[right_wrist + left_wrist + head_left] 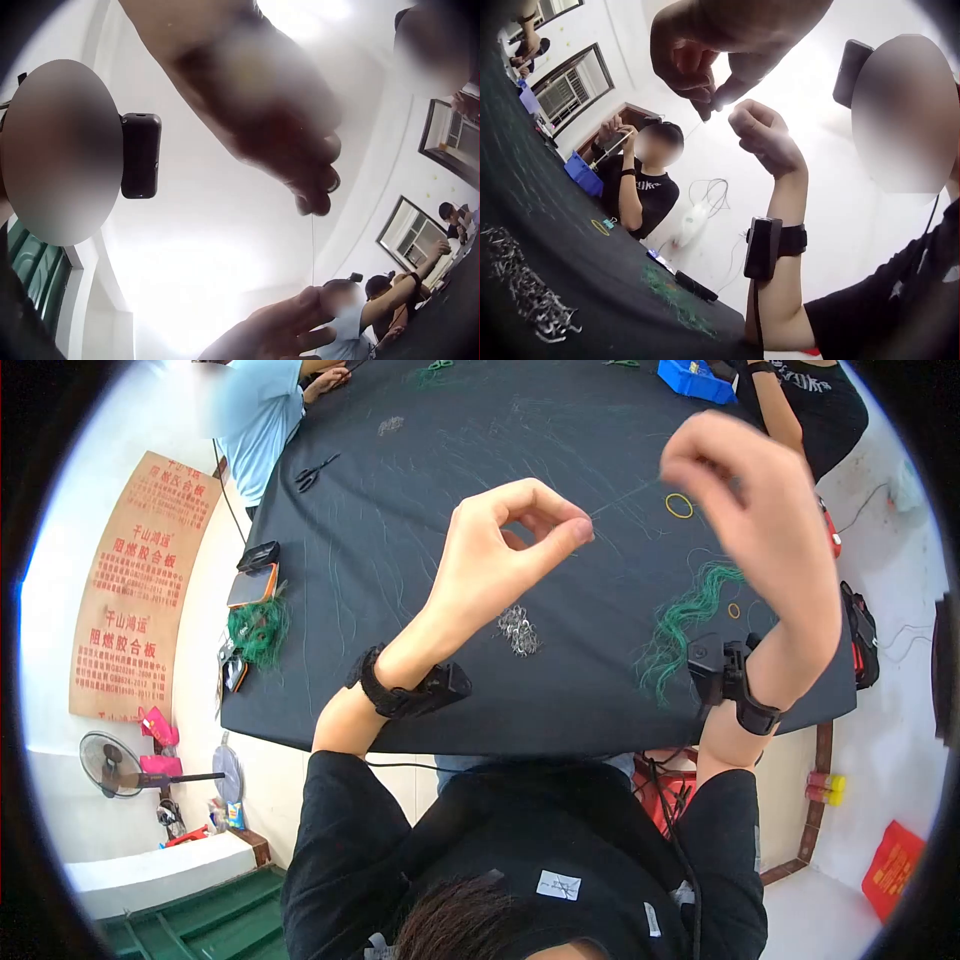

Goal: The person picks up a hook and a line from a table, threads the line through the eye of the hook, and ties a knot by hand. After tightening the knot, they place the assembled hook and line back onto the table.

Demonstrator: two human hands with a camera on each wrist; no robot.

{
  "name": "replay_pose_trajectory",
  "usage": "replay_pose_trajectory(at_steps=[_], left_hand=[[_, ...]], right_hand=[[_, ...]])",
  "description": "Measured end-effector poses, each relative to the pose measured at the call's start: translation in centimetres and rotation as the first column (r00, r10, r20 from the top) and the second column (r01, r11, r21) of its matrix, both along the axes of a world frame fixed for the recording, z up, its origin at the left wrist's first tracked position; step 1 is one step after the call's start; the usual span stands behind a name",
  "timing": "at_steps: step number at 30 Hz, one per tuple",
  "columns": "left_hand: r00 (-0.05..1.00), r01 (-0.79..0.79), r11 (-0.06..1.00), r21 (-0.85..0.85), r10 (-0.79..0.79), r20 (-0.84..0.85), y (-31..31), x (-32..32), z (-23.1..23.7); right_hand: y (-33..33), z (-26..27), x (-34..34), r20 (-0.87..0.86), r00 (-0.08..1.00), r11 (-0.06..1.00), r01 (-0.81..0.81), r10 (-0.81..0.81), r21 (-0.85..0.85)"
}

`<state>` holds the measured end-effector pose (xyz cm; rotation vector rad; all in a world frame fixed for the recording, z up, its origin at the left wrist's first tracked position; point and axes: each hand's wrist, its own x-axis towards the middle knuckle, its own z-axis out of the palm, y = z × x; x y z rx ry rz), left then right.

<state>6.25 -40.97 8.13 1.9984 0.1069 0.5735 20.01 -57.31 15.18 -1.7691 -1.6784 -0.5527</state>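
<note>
Above the black table, my left hand point(510, 540) pinches a thin thread between thumb and forefinger. My right hand point(760, 510), blurred in the head view, holds the thread's other stretch with its fingertips together. Fine and taut, the thread point(313, 247) spans the gap between both hands in the right wrist view. Whatever small thing sits at the left fingertips is too small to tell. Below the hands lies a pile of small silvery metal hooks point(519, 631). A bundle of wavy green threads point(690, 615) is spread on the table under my right forearm.
On the black tablecloth point(400, 690) lie scissors point(315, 473), a yellow ring point(679, 506) and loose threads. A green tangle point(258, 630) sits at the left edge. Other people work across the table, near a blue bin point(697, 378). Each of my wrists wears a camera.
</note>
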Motion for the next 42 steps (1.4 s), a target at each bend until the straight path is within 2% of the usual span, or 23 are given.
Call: replay_pose_trajectory(at_steps=[2,3,5,7,8,10,12,13,14,16,18,22,24,25,27,28,30,31,32,34,38,39,42], left_hand=[[0.995,0.086,0.996,0.035,-0.085,-0.044,-0.5,-0.9,-0.7],[0.985,0.157,0.985,0.068,-0.151,-0.079,-1.1,-1.9,-1.3],[0.942,0.319,0.934,0.158,-0.293,-0.166,-2.7,-4.1,-3.3],[0.860,0.487,0.847,0.212,-0.424,-0.283,-4.7,-7.2,-5.6],[0.808,0.562,0.802,0.205,-0.478,-0.344,-5.4,-8.8,-6.2],[0.807,0.562,0.782,0.268,-0.450,-0.382,-5.5,-11.0,-7.3],[0.922,0.378,0.771,0.512,-0.260,-0.288,-4.1,-11.5,-7.9],[0.960,0.241,0.790,0.564,-0.110,-0.256,-3.3,-11.6,-7.7],[0.976,0.101,0.784,0.613,0.042,-0.214,-2.5,-11.5,-7.5],[0.920,-0.023,0.696,0.718,0.296,-0.258,-1.6,-11.0,-7.0],[0.916,-0.009,0.651,0.759,0.309,-0.255,-0.6,-10.8,-7.9],[0.932,0.043,0.560,0.827,0.275,-0.235,0.0,-10.6,-8.1],[0.955,0.034,0.543,0.839,0.231,-0.189,0.8,-10.2,-7.1],[0.966,-0.007,0.574,0.819,0.215,-0.143,0.9,-9.9,-6.4],[0.982,-0.082,0.636,0.768,0.185,-0.049,1.0,-9.4,-4.5],[0.985,-0.129,0.747,0.652,0.170,0.000,0.9,-9.1,-3.3],[0.982,-0.184,0.911,0.369,0.156,0.103,1.0,-8.5,-0.7],[0.963,-0.192,0.944,0.269,0.128,0.239,1.3,-8.2,0.3],[0.949,-0.164,0.977,0.138,0.117,0.294,1.5,-8.2,1.0],[0.883,-0.091,0.995,0.039,0.062,0.465,1.2,-7.3,2.9],[0.770,-0.053,0.984,0.169,-0.067,0.634,0.5,-5.8,4.9],[0.764,-0.093,0.970,0.223,-0.074,0.641,0.6,-5.6,5.0],[0.700,-0.175,0.936,0.305,-0.100,0.707,0.3,-4.8,5.3]], right_hand=[[-0.7,1.7,-1.5,-0.012,0.952,0.947,0.304,-0.304,0.108],[-1.2,2.3,-0.6,0.038,0.964,0.923,0.239,-0.262,0.301],[-3.4,3.3,3.5,0.159,0.965,0.766,0.060,-0.209,0.640],[-4.2,4.0,4.1,0.158,0.969,0.642,0.002,-0.191,0.767],[-4.9,4.2,3.0,0.089,0.979,0.647,0.050,-0.181,0.761],[-6.4,4.4,0.5,-0.049,0.985,0.658,0.147,-0.165,0.739],[-6.0,4.5,-0.7,-0.138,0.976,0.639,0.215,-0.169,0.739],[-5.2,4.7,-1.4,-0.159,0.971,0.615,0.235,-0.177,0.753],[-4.9,4.7,-1.4,-0.121,0.978,0.640,0.202,-0.169,0.741],[-4.7,4.6,-1.0,0.010,0.992,0.734,0.085,-0.124,0.673],[-4.4,4.1,-0.9,0.067,0.993,0.781,0.035,-0.098,0.624],[-2.8,0.6,-2.6,-0.070,0.984,0.719,0.169,-0.165,0.675],[-2.5,1.0,-2.8,-0.050,0.995,0.798,0.103,-0.091,0.594],[-2.5,1.7,-2.8,-0.008,1.000,0.873,0.001,0.003,0.488],[-1.9,2.5,-3.4,0.028,0.986,0.947,-0.164,0.163,0.276],[-1.2,2.7,-4.3,0.028,0.974,0.958,-0.225,0.224,0.178],[0.2,2.5,-5.0,-0.035,0.944,0.937,-0.320,0.327,0.138],[0.9,2.2,-5.4,-0.091,0.925,0.924,-0.356,0.370,0.138],[1.6,1.6,-5.8,-0.177,0.901,0.915,-0.370,0.396,0.161],[2.8,0.6,-6.6,-0.301,0.841,0.891,-0.402,0.450,0.211],[3.7,-0.8,-7.7,-0.589,0.642,0.869,-0.406,0.491,0.282],[3.8,-1.1,-7.9,-0.656,0.572,0.866,-0.395,0.493,0.306],[3.9,-1.3,-8.6,-0.772,0.237,0.789,-0.377,0.589,0.486]])
